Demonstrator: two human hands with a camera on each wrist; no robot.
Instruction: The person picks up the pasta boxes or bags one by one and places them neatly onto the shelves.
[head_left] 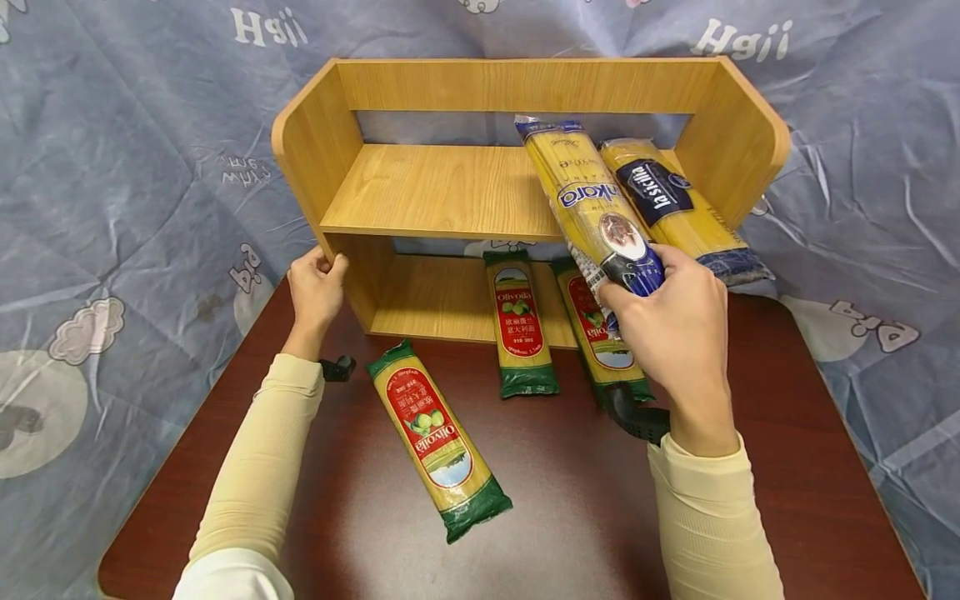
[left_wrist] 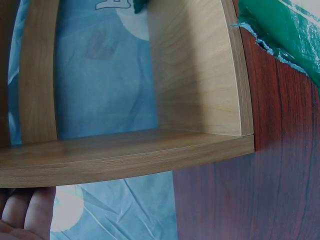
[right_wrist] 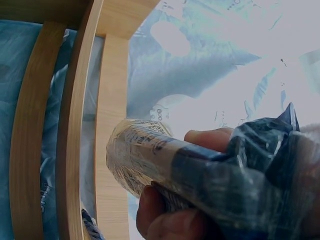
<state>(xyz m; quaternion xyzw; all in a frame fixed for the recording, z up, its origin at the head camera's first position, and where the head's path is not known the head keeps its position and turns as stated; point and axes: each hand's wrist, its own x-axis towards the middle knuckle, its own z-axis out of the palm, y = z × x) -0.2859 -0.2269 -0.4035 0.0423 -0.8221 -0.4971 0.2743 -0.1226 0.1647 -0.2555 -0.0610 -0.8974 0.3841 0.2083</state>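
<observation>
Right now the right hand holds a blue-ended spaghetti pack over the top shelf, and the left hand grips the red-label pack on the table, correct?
Not quite. The head view shows the left hand gripping the wooden shelf's side panel; the red-label pack lies untouched on the table. The right hand does hold the blue-ended pack.

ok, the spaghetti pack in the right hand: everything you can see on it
The spaghetti pack is a long, clear plastic sleeve of yellow spaghetti with dark blue ends and a blue-and-white brand band. The right hand holds its near blue end, fingers curled around it. It slants up and away, its far end over the upper board of the wooden shelf, close beside a second blue-labelled pack lying there. Whether it touches the board is unclear.
</observation>
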